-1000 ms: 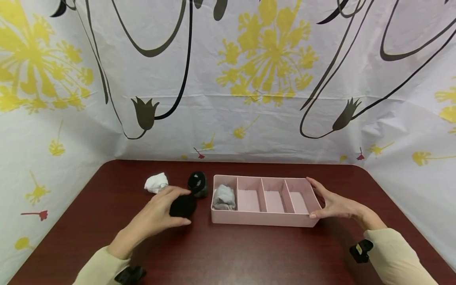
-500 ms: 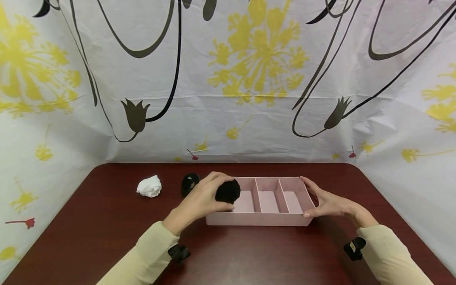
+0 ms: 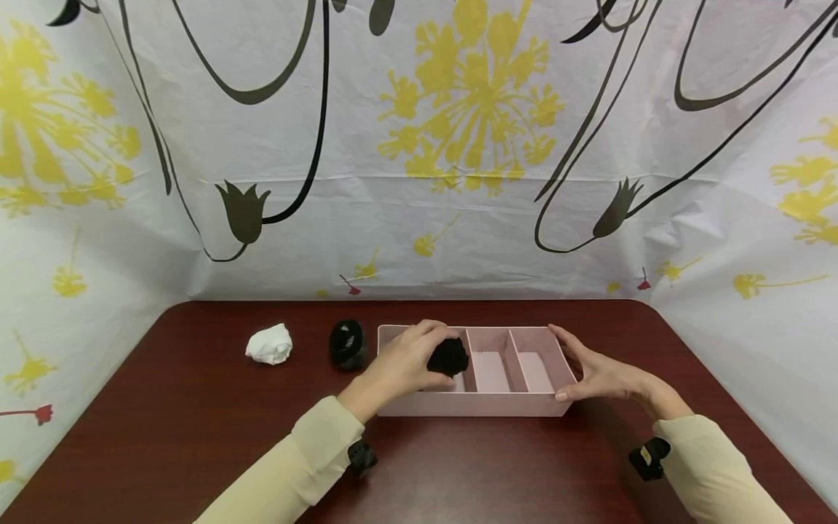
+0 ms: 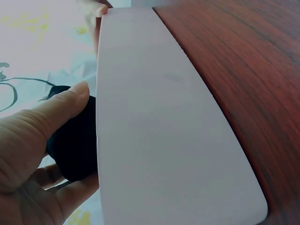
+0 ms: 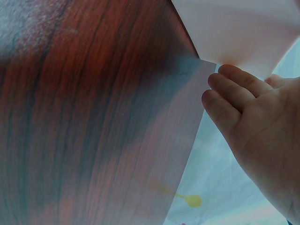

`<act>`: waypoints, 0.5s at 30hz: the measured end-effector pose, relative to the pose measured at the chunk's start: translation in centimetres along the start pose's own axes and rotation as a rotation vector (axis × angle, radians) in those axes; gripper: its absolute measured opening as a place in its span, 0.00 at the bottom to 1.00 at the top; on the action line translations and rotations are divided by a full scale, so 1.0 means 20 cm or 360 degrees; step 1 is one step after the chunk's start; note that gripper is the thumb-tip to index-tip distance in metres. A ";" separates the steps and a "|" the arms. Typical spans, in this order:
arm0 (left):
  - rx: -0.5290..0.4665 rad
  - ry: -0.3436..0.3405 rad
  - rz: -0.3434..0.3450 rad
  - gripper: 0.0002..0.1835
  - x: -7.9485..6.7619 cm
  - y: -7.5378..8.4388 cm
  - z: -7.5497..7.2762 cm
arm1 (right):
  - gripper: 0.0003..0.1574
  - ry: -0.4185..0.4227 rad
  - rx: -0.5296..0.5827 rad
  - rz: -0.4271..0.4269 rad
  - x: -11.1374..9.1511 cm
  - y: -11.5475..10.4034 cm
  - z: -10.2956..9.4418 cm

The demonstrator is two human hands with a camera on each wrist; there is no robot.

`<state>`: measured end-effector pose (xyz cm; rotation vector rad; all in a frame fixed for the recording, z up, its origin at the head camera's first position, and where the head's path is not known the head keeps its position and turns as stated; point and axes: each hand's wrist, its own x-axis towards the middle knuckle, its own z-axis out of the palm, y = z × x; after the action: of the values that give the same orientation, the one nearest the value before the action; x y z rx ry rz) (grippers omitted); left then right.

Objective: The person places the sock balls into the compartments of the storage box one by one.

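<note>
My left hand (image 3: 401,365) holds a balled-up black sock (image 3: 449,357) between thumb and fingers, over the second compartment from the left of a pink divided box (image 3: 471,405). In the left wrist view, the box's front wall (image 4: 154,122) hides part of this black sock (image 4: 72,140). My right hand (image 3: 601,375) grips the box's right end, thumb at the front corner and fingers toward the back corner. The right wrist view shows straight fingers (image 5: 225,110) against the box's end. The left hand covers most of the leftmost compartment, so its contents are hidden.
Left of the box stands a dark, shiny-topped rolled bundle (image 3: 348,343). Farther left lies a crumpled white bundle (image 3: 270,345), perhaps a sock. A patterned sheet (image 3: 366,247) hangs behind the dark red table (image 3: 196,407). Both compartments at the box's right show bare floors.
My left hand has carried the black sock from the table rightward to the box's second compartment, passing over the first, where a grey bundle was visible. My right hand keeps its place on the box.
</note>
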<state>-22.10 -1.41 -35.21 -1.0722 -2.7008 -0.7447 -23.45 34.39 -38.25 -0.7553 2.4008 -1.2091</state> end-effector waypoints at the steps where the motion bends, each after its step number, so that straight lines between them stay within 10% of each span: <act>1: 0.0021 0.0005 0.0017 0.36 0.01 0.00 0.00 | 0.70 0.0000 0.0001 0.0005 0.00 0.00 0.00; 15: 0.0361 -0.0094 0.0096 0.29 0.06 0.03 0.08 | 0.70 -0.0004 0.0014 0.0034 0.00 0.00 0.00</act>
<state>-22.38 0.52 -36.00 -1.1296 -2.7059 -0.3908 -23.42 34.37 -38.24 -0.7258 2.3941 -1.2090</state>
